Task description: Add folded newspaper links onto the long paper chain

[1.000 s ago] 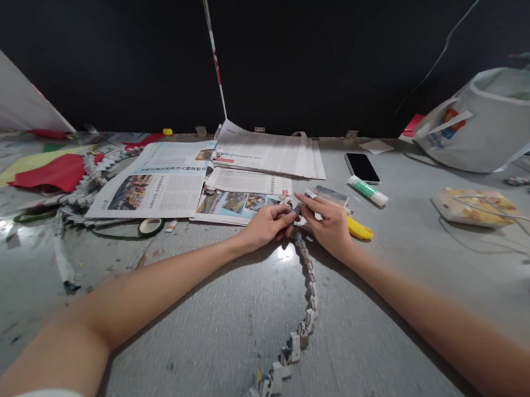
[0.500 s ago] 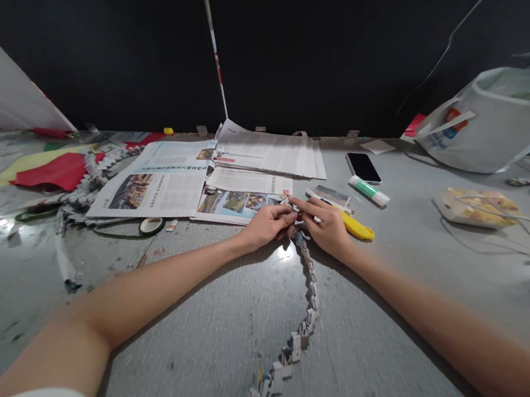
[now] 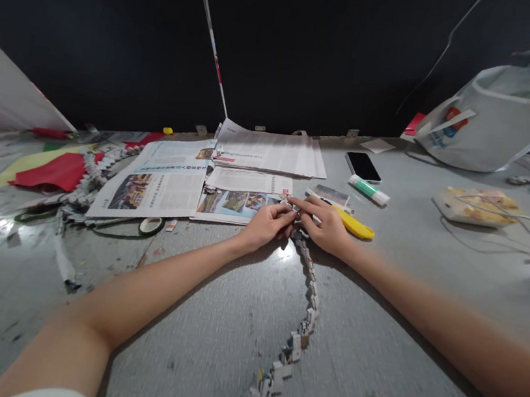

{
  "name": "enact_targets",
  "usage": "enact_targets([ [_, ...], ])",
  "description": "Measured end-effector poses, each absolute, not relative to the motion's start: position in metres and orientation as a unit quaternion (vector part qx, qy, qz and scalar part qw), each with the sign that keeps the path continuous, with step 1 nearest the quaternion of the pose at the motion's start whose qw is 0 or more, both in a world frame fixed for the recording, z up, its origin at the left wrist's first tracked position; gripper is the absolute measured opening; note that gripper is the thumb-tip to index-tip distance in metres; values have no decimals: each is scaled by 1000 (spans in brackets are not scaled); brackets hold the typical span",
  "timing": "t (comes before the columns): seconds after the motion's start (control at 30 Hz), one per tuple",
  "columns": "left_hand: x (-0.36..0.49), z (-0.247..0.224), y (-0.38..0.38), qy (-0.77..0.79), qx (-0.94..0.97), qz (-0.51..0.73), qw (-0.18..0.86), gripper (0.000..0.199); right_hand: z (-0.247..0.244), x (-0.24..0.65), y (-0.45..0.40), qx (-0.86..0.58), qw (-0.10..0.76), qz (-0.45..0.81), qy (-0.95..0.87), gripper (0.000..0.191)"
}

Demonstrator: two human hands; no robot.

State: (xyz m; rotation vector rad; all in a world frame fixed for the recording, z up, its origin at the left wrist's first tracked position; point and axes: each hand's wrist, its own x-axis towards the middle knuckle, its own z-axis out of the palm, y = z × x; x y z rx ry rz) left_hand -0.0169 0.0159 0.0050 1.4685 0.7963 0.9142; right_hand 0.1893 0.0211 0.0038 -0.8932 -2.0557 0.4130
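A folded-paper chain curves over the grey table from its front edge up to my two hands. My left hand is closed, thumb and fingers pinched on the chain's far end. Close against it, my right hand is closed on the same end, its index finger stretched over toward the left fingertips. The fingers hide most of the small paper piece between them. Just beyond my right hand lies a yellow utility knife, partly covered by it. Newspaper sheets with photos lie right behind my left hand.
A glue stick and a phone lie behind the knife. To the left are a newspaper, a roll of green tape, red paper and more folded chain. A white bag and a wrapped packet stand right.
Almost nothing differs. The right fingers have shifted very slightly at the chain's end; both hands keep their place and the chain lies as before.
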Motion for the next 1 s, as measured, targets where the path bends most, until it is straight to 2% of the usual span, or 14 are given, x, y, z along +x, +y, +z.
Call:
enact_targets([
  [0.3,-17,7,13,342,629,397,575,49,12,191,23,-362,445,277,-771,36],
  [0.73,-18,3,16,348,620,406,574,53,4,191,26,-317,432,234,-811,40],
  [1.0,-16,5,14,355,617,416,566,45,8,191,24,-361,442,275,-773,39],
])
